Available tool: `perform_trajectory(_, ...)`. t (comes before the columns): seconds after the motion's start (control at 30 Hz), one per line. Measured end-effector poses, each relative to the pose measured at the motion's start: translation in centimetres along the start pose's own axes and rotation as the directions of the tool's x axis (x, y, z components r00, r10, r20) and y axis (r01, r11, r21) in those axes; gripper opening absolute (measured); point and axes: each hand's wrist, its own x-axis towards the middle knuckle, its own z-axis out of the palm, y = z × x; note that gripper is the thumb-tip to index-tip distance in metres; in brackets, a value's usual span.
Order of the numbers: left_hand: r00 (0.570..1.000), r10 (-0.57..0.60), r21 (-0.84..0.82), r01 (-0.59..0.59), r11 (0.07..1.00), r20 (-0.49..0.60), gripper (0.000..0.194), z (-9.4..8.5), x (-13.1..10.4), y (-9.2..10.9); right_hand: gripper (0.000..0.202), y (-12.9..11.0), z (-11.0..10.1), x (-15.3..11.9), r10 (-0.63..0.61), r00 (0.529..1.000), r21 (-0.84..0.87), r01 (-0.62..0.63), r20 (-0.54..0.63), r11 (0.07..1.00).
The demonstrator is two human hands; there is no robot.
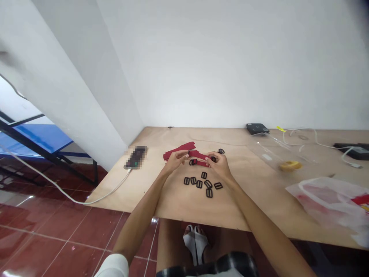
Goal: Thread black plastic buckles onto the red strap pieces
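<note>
A red strap (pixel 198 154) is stretched between my two hands above the table. My left hand (pixel 176 160) pinches its left end, where a small dark piece shows at the fingertips. My right hand (pixel 219 163) is closed on the right end, close to a black buckle that it partly hides. Just below lies a red strap with a black buckle (pixel 193 162) on it, reaching to my right fingers. More red straps (pixel 179 150) are piled behind my left hand. Several loose black buckles (pixel 199 184) lie nearer the front edge, and another (pixel 221 151) sits behind my right hand.
On the wooden table (pixel 129 196), a phone (pixel 136 157) with a white cable lies left. To the right are a clear plastic bag (pixel 268 150), yellow tape (pixel 290 166), a black box (pixel 257 128), a black device (pixel 353 151) and a whitish bag (pixel 325 198).
</note>
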Motion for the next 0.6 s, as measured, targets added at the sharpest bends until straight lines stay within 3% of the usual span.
perform_trajectory(0.33,0.994,0.032,0.094,-0.042,0.995,0.106,0.051,0.0,-0.6,1.2,0.021,-0.3,-0.3,0.1,-0.08,0.995,-0.075,0.085,0.058,0.994)
perform_trajectory(0.6,0.996,0.027,0.022,-0.029,0.999,0.088,0.05,0.3,-0.8,1.4,0.021,-1.4,-0.7,0.0,-0.071,0.991,-0.069,0.079,0.111,0.995)
